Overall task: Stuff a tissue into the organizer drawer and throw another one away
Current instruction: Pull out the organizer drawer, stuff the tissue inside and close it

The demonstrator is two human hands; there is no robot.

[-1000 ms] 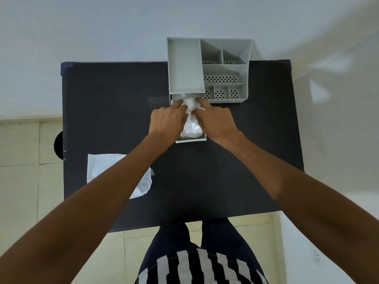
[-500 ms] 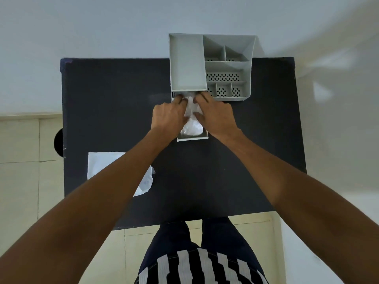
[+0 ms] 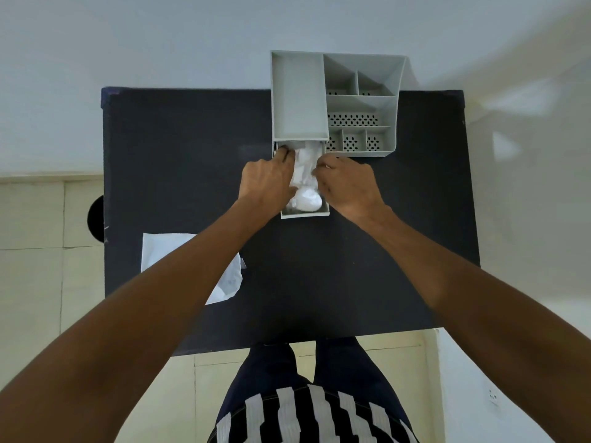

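White crumpled tissue (image 3: 305, 183) is being pressed into the pulled-out grey plastic organizer drawer (image 3: 305, 213) by left hand (image 3: 267, 183) and right hand (image 3: 347, 187), grip curled. Bulging tissue could jam the drawer when shut; flat second tissue (image 3: 228, 279) is left on the black tabletop (image 3: 351, 282).

Left forearm (image 3: 153, 314) covers right part of flat tissue (image 3: 163, 251) near table's (image 3: 351, 282) left edge. Hands hide drawer (image 3: 305, 214) sides; both elbows cut off by frame.

tissue (image 3: 305, 177) in drawer (image 3: 305, 213) (organizer (image 3: 332, 100) behind); second tissue (image 3: 192, 263) left
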